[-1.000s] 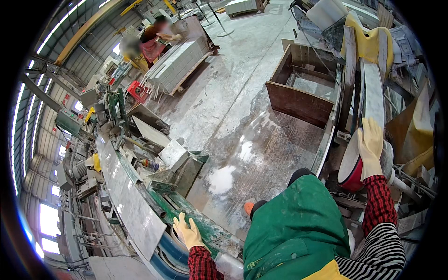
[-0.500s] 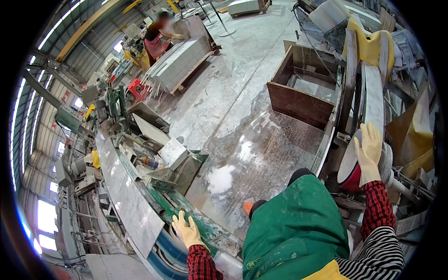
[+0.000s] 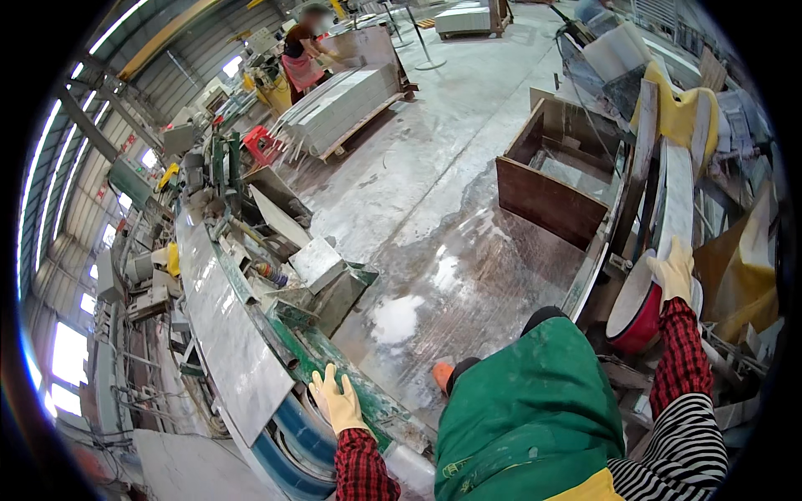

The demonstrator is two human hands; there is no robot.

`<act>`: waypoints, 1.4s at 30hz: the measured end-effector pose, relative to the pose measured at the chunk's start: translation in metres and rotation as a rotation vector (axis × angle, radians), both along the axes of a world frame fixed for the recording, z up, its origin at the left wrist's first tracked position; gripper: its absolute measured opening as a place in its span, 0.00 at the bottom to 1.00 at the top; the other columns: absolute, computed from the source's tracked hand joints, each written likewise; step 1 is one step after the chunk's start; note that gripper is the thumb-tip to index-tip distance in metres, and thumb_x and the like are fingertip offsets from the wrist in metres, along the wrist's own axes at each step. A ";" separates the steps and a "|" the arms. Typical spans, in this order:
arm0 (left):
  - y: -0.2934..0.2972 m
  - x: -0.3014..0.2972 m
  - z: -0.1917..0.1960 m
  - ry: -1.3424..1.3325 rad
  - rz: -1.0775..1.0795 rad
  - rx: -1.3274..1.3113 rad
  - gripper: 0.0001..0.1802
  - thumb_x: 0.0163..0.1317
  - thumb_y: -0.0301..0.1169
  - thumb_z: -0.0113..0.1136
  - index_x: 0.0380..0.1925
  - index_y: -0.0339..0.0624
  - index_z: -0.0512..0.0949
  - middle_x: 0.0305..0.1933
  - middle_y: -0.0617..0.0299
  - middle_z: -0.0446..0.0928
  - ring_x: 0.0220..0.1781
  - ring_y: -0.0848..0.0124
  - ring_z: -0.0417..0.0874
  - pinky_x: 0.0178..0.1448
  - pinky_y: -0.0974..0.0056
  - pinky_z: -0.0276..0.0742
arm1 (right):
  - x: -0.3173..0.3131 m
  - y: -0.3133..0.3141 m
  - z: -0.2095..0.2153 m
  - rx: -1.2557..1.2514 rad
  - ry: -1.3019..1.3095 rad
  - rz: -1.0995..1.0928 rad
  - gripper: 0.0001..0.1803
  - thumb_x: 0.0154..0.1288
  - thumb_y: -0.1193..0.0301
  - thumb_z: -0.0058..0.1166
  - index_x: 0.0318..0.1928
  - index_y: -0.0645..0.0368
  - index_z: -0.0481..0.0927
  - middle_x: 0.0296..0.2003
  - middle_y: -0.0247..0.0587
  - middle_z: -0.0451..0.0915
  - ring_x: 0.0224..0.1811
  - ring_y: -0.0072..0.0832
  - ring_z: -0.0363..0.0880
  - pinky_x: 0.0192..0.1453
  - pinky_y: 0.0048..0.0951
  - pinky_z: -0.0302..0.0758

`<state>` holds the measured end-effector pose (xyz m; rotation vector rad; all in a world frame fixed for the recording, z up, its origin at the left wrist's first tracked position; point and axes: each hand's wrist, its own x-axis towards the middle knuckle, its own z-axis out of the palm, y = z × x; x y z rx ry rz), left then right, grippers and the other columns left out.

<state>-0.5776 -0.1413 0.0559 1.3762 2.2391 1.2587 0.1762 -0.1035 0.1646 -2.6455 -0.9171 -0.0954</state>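
My left hand (image 3: 338, 403), in a cream rubber glove, is spread with nothing in it. It hovers by the green, stained machine rail (image 3: 322, 359), beside the curved blue belt (image 3: 305, 430). A polished grey-white stone slab (image 3: 230, 342) lies along the conveyor just beyond that hand. On the right, my gloved right hand (image 3: 673, 274) lies with extended fingers at the near end of a long pale stone strip (image 3: 677, 188). Its palm is hidden, and a red-sided round drum or wheel (image 3: 637, 321) is just left of it.
A brown open-topped box (image 3: 551, 203) stands on the wet floor ahead right. Stone blocks (image 3: 317, 265) and offcuts crowd the left machine. Farther off, a person (image 3: 302, 54) leans over stacked slabs (image 3: 342, 104). Yellow sheeting (image 3: 672, 108) hangs over the right machine.
The view has shifted, so the surroundings sit further right and lower. My right hand has moved slightly forward relative to the drum, its fingers less spread. My left hand stays nearly still.
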 end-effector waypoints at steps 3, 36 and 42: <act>0.000 0.000 -0.001 0.330 0.008 -0.082 0.23 0.72 0.27 0.67 0.66 0.42 0.83 0.78 0.40 0.76 0.84 0.44 0.68 0.87 0.45 0.63 | 0.006 0.003 -0.001 -0.038 0.094 -0.076 0.53 0.60 0.59 0.73 0.85 0.50 0.65 0.80 0.67 0.64 0.84 0.63 0.62 0.85 0.54 0.68; -0.124 0.012 0.120 -1.326 0.299 0.678 0.27 0.86 0.34 0.55 0.78 0.36 0.69 0.78 0.49 0.76 0.80 0.54 0.77 0.88 0.48 0.70 | -0.421 0.086 0.092 0.311 -0.040 2.170 0.35 0.59 0.55 0.80 0.64 0.48 0.81 0.67 0.42 0.80 0.77 0.52 0.73 0.83 0.50 0.70; -0.136 -0.091 0.061 -1.242 0.445 0.783 0.24 0.82 0.28 0.53 0.73 0.31 0.71 0.76 0.48 0.78 0.78 0.51 0.79 0.86 0.48 0.74 | -0.195 0.147 0.018 -0.058 -0.142 1.409 0.32 0.65 0.59 0.73 0.67 0.55 0.85 0.69 0.50 0.83 0.77 0.54 0.74 0.82 0.50 0.71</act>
